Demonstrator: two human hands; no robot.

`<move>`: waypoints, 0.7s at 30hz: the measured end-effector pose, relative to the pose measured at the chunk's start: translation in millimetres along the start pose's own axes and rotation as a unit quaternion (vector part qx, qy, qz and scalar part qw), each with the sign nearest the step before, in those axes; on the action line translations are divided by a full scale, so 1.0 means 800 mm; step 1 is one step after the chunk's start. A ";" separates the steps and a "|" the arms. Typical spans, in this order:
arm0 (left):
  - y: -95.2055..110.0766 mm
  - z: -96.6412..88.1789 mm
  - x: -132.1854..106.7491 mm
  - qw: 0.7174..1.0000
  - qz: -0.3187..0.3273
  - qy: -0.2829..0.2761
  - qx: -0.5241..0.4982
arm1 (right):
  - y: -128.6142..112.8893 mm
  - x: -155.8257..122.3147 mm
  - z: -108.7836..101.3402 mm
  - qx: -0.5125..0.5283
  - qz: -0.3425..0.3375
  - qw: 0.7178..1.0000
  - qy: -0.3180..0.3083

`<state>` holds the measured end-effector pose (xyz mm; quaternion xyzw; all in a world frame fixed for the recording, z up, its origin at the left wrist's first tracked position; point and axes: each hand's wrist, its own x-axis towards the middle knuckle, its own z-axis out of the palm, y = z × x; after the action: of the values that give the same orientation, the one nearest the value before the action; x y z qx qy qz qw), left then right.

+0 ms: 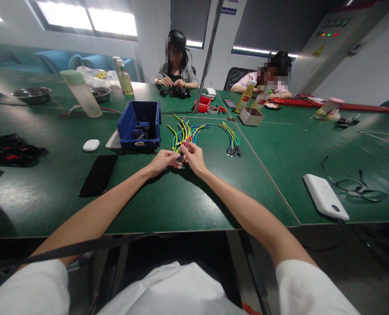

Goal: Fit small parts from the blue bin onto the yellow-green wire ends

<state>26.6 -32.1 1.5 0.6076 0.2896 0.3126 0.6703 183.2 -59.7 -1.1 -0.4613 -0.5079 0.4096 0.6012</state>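
Observation:
My left hand (166, 161) and my right hand (194, 157) meet over the table, fingers closed in a pinch. Between the left fingertips is a small black cable end (180, 157). A thin red piece like a wire (188, 141) sticks up from my right fingers; its lower part is hidden. Just behind the hands lies a spread bundle of yellow, green and blue wires (183, 127). To the right is a smaller wire bundle (233, 136) with black ends towards me. A blue bin (140, 143) holding dark small parts stands left of the wires.
On the green table (181, 201) lie a black phone (98, 176), a white case (91, 145), a white power bank (325, 197) and glasses (358, 190). A frosted bottle (85, 98) stands back left. A small carton (251, 117) sits back right. Two people work across the table.

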 end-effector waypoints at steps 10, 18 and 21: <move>0.004 0.004 -0.003 0.998 0.013 0.033 0.044 | 0.004 0.002 -0.003 -0.024 0.002 1.000 0.016; 0.004 0.007 -0.003 0.994 0.037 0.074 0.075 | 0.009 0.003 -0.003 -0.011 0.004 1.000 0.012; 0.003 0.006 -0.003 0.993 0.043 0.063 0.086 | 0.008 0.002 -0.002 -0.004 0.006 1.000 0.012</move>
<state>28.8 -37.1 4.7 0.6541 0.3311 0.3524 0.5818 184.9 -56.7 -6.9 -0.4719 -0.4995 0.4055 0.6028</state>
